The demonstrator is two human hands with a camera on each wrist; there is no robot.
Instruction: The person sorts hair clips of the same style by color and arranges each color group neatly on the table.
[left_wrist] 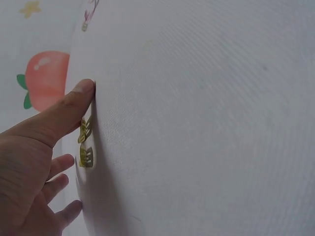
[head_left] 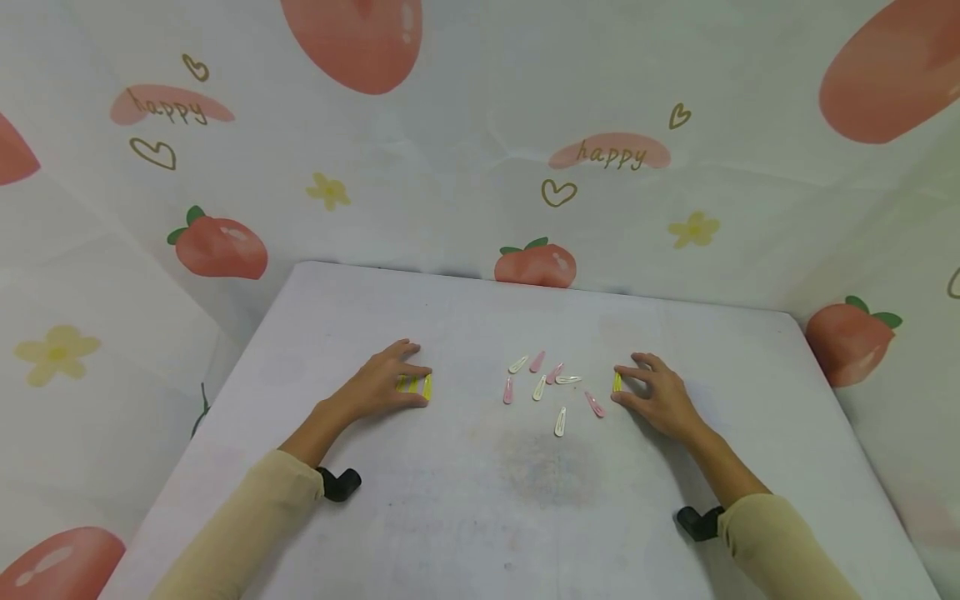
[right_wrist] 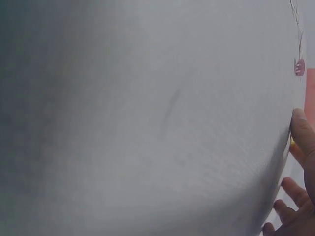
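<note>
The left hand pinches a yellow clip by its ends, at the left of the surface, with more yellow clips just beside it. The right hand pinches a second yellow clip likewise, right of the pink clips and white clips. Each looks light, thin and stiff, probably slick; ends or long edges should grip best, since pressing the middle may snap it open.

A white backdrop printed with peaches and yellow flowers rises behind a white-topped table.
</note>
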